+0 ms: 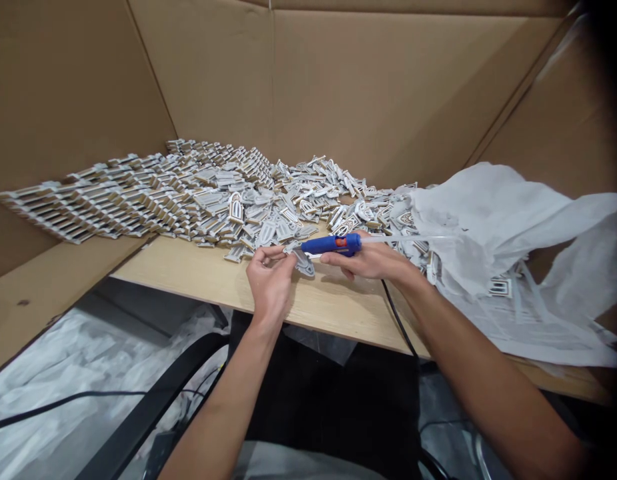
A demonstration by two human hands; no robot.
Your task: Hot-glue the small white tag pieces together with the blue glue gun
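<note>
Glue gun, blue, sits clasped in the right hand, its nozzle at the grey arched piece pinched in the left hand over the table; gluing seems the step in hand, the next move apparently calling for a steady, measured squeeze.

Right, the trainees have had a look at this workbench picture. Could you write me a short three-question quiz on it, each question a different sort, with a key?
1. Multiple choice: what does the right hand hold?
A) scissors
B) a blue glue gun
C) a paintbrush

2. Fill in the blank: the orderly rows of stacked pieces stand on the ____ side of the picture.

3. True or false: the left hand holds nothing.

Key
1. B
2. left
3. False: it holds a flat grey piece at the nozzle end of the blue glue gun.
</note>
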